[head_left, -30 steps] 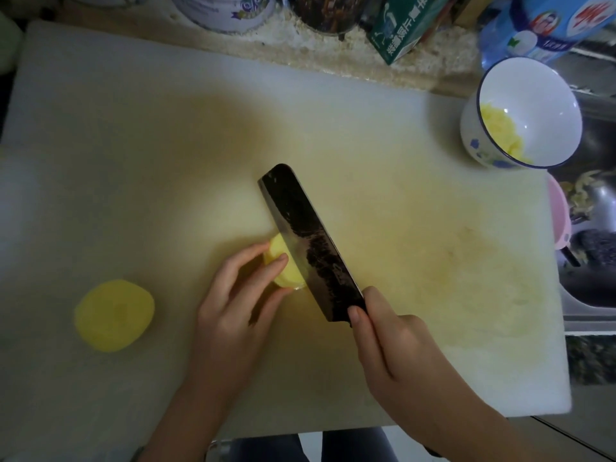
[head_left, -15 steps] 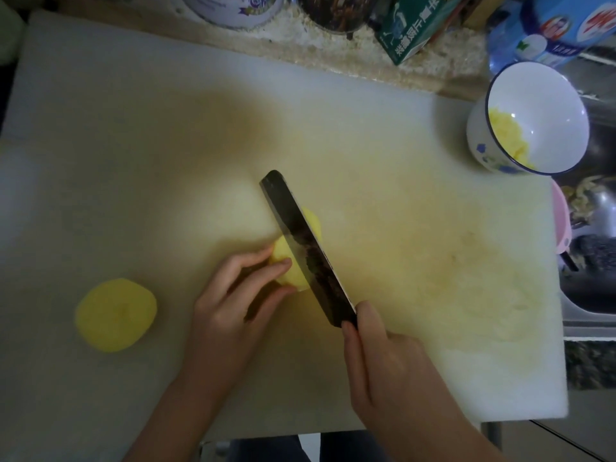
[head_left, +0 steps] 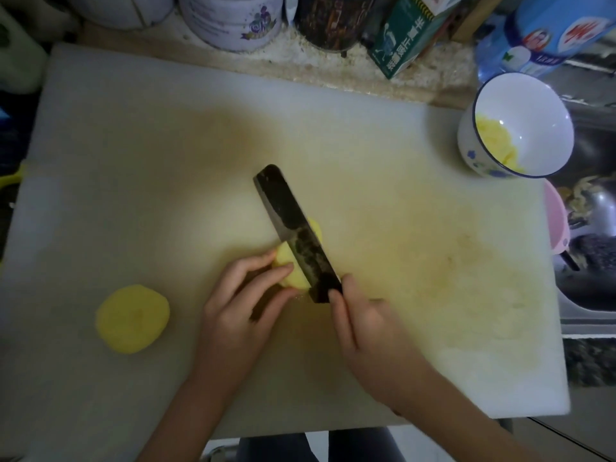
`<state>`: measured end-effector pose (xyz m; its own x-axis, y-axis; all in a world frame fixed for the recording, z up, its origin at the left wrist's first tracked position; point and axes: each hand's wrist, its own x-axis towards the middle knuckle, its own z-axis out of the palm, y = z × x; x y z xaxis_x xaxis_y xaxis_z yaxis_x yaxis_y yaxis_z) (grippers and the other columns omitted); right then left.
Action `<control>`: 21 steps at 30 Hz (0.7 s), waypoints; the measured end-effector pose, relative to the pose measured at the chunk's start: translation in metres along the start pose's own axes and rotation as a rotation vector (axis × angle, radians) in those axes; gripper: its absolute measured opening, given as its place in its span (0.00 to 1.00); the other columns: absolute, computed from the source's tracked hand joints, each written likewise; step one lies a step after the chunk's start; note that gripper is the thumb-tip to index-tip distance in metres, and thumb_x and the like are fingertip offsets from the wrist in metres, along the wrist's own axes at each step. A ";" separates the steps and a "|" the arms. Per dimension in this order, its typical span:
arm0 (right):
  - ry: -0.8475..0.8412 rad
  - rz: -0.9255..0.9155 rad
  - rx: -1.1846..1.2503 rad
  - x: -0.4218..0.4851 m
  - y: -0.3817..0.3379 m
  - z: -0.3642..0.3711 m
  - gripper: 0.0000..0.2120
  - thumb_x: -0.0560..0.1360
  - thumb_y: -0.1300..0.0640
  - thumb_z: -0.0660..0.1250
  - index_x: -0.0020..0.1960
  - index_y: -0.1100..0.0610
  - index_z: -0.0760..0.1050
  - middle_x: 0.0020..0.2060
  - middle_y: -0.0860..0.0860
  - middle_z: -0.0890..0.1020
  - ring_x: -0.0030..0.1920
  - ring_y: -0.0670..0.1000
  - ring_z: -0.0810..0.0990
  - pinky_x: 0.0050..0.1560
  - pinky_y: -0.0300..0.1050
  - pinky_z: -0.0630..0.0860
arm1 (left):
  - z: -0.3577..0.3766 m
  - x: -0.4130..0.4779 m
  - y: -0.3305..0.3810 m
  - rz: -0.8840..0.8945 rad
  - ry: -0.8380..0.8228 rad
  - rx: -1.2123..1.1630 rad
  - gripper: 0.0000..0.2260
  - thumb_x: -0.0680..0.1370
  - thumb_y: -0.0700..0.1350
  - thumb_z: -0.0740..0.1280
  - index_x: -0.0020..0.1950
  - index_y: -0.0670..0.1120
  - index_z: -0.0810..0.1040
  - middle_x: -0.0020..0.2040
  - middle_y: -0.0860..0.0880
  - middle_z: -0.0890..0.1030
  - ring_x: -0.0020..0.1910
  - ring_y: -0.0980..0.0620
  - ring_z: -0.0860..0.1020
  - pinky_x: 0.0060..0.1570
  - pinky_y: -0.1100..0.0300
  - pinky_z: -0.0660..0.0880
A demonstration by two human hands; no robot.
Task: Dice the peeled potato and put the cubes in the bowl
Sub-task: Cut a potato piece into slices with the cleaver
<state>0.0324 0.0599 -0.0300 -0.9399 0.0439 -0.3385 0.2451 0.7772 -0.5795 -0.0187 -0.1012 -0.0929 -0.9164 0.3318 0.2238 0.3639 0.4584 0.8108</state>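
Left hand [head_left: 233, 315]: fingers steadied the potato piece [head_left: 291, 266].
Right hand [head_left: 366, 331]: gripped the cleaver [head_left: 293, 228] — blade in potato.

Peeled yellow potato piece [head_left: 289, 266] at centre, knife [head_left: 283, 201] set into it, thin slice [head_left: 316, 228] parted on its right. Larger rounded potato half [head_left: 132, 319] well apart, left. Blue-rimmed white bowl [head_left: 533, 128] far right, holding yellow cubes [head_left: 496, 141].

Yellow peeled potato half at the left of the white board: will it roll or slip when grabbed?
The yellow peeled potato half sits as a low dome on the white cutting board, so it probably will not roll. Its bare peeled flesh is likely slippery. It looks solid, so probably stiff and fairly heavy.
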 end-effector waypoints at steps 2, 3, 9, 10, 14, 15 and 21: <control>0.012 0.002 0.093 0.000 0.004 -0.005 0.14 0.79 0.43 0.47 0.48 0.50 0.65 0.28 0.53 0.74 0.24 0.51 0.71 0.23 0.51 0.67 | -0.001 0.000 -0.001 0.010 -0.013 0.019 0.13 0.75 0.45 0.69 0.57 0.42 0.81 0.57 0.45 0.78 0.58 0.51 0.77 0.62 0.62 0.71; 0.039 -0.007 0.118 -0.002 0.004 -0.010 0.13 0.79 0.43 0.47 0.48 0.49 0.65 0.27 0.52 0.74 0.24 0.51 0.70 0.23 0.49 0.66 | -0.001 0.000 -0.001 0.015 -0.012 0.026 0.13 0.75 0.45 0.69 0.57 0.42 0.81 0.57 0.45 0.78 0.58 0.51 0.77 0.62 0.62 0.72; 0.070 -0.023 0.291 -0.019 0.003 -0.021 0.10 0.78 0.41 0.49 0.41 0.42 0.61 0.23 0.54 0.68 0.22 0.53 0.66 0.22 0.54 0.64 | 0.001 -0.002 -0.004 0.011 0.020 -0.034 0.15 0.74 0.46 0.71 0.59 0.41 0.80 0.59 0.44 0.76 0.60 0.50 0.76 0.61 0.54 0.74; 0.055 -0.011 0.300 -0.020 0.004 -0.020 0.10 0.78 0.40 0.49 0.41 0.43 0.62 0.23 0.55 0.68 0.21 0.53 0.66 0.23 0.57 0.65 | 0.001 -0.003 -0.004 -0.007 0.031 -0.055 0.15 0.74 0.46 0.71 0.59 0.42 0.80 0.59 0.45 0.75 0.60 0.48 0.76 0.59 0.51 0.75; 0.032 0.005 0.282 -0.023 0.006 -0.016 0.12 0.77 0.40 0.49 0.42 0.46 0.62 0.24 0.53 0.68 0.22 0.53 0.66 0.23 0.57 0.66 | 0.000 -0.003 -0.002 -0.008 0.045 -0.047 0.12 0.75 0.44 0.70 0.57 0.41 0.81 0.57 0.45 0.76 0.56 0.48 0.78 0.57 0.52 0.76; 0.026 0.001 0.267 -0.023 0.006 -0.015 0.11 0.77 0.40 0.49 0.41 0.44 0.62 0.24 0.52 0.68 0.23 0.52 0.66 0.24 0.56 0.66 | 0.000 -0.002 -0.001 0.000 0.046 -0.034 0.12 0.75 0.43 0.70 0.56 0.41 0.81 0.56 0.45 0.76 0.55 0.49 0.78 0.57 0.55 0.76; 0.016 -0.015 0.210 -0.022 0.006 -0.013 0.09 0.79 0.43 0.50 0.42 0.44 0.62 0.23 0.50 0.67 0.23 0.51 0.66 0.23 0.51 0.64 | 0.000 -0.002 -0.001 -0.011 0.030 -0.008 0.11 0.74 0.40 0.70 0.56 0.40 0.82 0.56 0.45 0.77 0.55 0.48 0.79 0.56 0.54 0.77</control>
<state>0.0518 0.0721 -0.0166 -0.9470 0.0447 -0.3180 0.2737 0.6304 -0.7264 -0.0170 -0.1029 -0.0940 -0.9251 0.3020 0.2303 0.3522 0.4552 0.8178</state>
